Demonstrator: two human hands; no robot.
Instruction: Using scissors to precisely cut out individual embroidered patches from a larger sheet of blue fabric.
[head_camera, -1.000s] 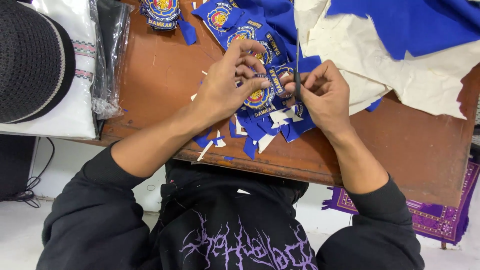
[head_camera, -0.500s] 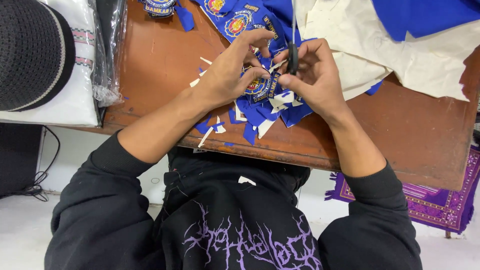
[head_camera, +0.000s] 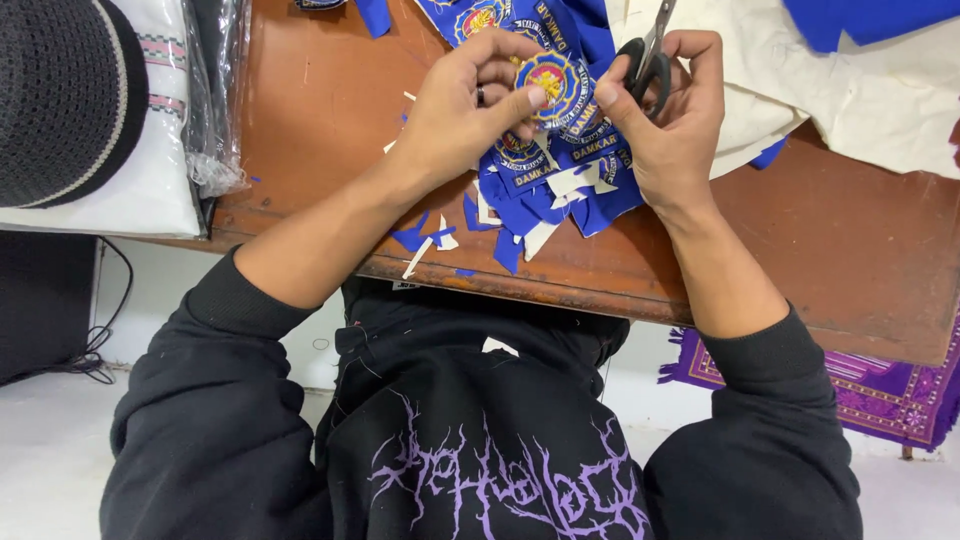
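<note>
Brown wooden tabletop (head_camera: 330, 120), upper centre: your left hand (head_camera: 450, 115) pinches a round blue-and-gold embroidered patch (head_camera: 548, 82), light, floppy; grip near its edge. Your right hand (head_camera: 672, 120) is closed through black-handled scissors (head_camera: 645, 60).

Light: bright, even, diffuse, from above | Shadows: soft and short beneath the left hand (head_camera: 455, 110) and right hand (head_camera: 670, 120) on the worn brown wooden table (head_camera: 320, 110) | Glare: mild sheen on crinkled clear plastic wrap (head_camera: 215, 100) | Focus: sharp throughout, no motion blur | Edges: slight wide-angle stretching.
</note>
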